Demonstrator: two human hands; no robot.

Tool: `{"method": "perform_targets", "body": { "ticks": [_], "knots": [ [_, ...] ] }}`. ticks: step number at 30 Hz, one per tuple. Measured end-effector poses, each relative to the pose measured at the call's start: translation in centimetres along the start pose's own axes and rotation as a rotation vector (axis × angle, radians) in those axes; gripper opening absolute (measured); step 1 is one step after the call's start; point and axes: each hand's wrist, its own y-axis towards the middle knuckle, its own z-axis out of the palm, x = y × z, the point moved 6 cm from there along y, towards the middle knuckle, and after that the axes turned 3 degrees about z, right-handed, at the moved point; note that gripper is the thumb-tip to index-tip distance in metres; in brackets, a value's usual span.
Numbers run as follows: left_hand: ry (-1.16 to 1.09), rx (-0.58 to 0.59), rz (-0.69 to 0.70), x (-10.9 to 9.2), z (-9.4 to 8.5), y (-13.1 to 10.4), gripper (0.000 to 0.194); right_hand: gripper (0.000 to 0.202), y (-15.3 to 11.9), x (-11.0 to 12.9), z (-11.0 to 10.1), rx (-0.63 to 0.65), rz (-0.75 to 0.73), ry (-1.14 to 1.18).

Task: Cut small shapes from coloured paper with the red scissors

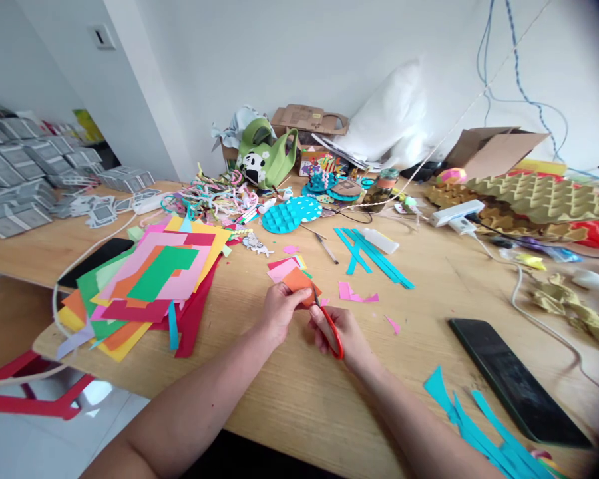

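In the head view, my left hand [281, 309] pinches a small piece of orange paper [295, 280] above the middle of the table. My right hand [340, 330] grips red-handled scissors [337, 342], whose blades meet the orange paper's right edge. How far the blades are apart is hard to make out. Just beyond the paper lie small pink and coloured paper pieces [282, 268]. Pink scraps [352, 293] are scattered to the right of my hands.
A pile of coloured paper [154, 283] lies on the left. Blue strips [374, 256] lie ahead, with more blue strips [472, 426] at the near right beside a black phone [516, 379]. Egg trays [539, 193], a green bag [272, 156] and a white cable [534, 319] stand or lie farther out.
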Motion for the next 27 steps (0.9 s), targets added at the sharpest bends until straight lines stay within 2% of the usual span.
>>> {"method": "perform_targets", "body": {
  "ticks": [27],
  "knots": [
    [0.035,0.047,-0.036,-0.11,-0.08,0.2,0.016,0.058,0.1,-0.05,-0.25,0.016,0.016,-0.025]
  ]
}}
